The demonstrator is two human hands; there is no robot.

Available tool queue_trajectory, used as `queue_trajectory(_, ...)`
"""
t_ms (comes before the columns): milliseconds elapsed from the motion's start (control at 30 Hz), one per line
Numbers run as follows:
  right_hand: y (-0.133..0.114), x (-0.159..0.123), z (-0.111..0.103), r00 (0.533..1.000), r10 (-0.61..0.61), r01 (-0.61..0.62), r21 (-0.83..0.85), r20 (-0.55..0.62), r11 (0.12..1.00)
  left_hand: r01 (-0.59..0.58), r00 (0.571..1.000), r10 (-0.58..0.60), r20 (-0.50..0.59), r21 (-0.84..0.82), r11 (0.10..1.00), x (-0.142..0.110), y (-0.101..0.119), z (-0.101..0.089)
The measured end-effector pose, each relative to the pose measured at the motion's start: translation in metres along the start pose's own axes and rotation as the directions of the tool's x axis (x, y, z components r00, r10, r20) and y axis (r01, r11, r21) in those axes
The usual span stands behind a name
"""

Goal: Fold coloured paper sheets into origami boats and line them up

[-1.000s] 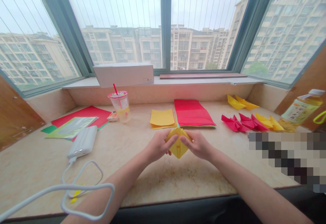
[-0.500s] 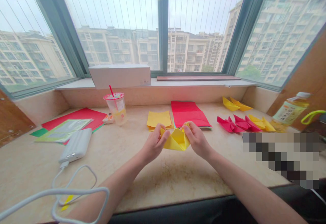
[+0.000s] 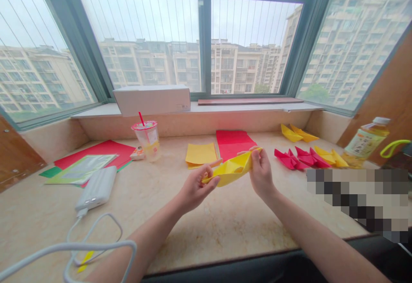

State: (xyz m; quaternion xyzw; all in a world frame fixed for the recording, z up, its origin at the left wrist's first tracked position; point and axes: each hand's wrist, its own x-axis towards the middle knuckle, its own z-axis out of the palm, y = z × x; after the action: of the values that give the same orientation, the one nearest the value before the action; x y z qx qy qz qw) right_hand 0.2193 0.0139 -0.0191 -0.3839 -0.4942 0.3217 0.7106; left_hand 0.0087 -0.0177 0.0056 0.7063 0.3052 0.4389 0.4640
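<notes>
A yellow folded paper boat (image 3: 232, 169) hangs in the air above the marble counter (image 3: 225, 223), stretched long between both hands. My left hand (image 3: 196, 188) pinches its left tip. My right hand (image 3: 261, 172) pinches its raised right tip. Behind them lie a stack of yellow paper squares (image 3: 200, 154) and a stack of red sheets (image 3: 234, 142).
Red folded paper boats (image 3: 298, 158) and yellow ones (image 3: 331, 156) sit at the right, two more yellow ones (image 3: 298, 133) by the wall. A plastic cup with a red straw (image 3: 146, 139), a white power bank (image 3: 96, 187) with its cable, a green tea bottle (image 3: 365, 141) and a white box (image 3: 152, 100) also stand about.
The compact yellow fold has been pulled apart sideways into a long boat shape. My hands moved apart and my right hand rose.
</notes>
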Motion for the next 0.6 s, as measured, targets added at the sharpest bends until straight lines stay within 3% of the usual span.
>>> queue_trajectory(133,0.001,0.000,-0.003,0.992,-0.057,0.052,-0.048,-0.111,0.997,0.011,0.997,-0.005,0.080,-0.075,0.997,-0.001,0.001,0.002)
queue_trajectory(267,-0.005,-0.005,-0.003,0.992,-0.104,0.096,-0.101,-0.069,0.990,0.070,0.973,-0.038,0.229,-0.134,0.989,-0.001,-0.002,-0.001)
queue_trajectory(433,-0.007,-0.014,-0.001,0.987,-0.157,0.163,-0.172,0.045,0.972,-0.056,0.957,0.022,0.289,0.109,0.993,-0.003,0.002,-0.003)
queue_trajectory(600,-0.003,-0.022,0.002,0.978,-0.146,0.160,-0.086,0.149,0.983,-0.161,0.957,0.059,0.283,0.355,0.921,-0.002,0.008,0.005)
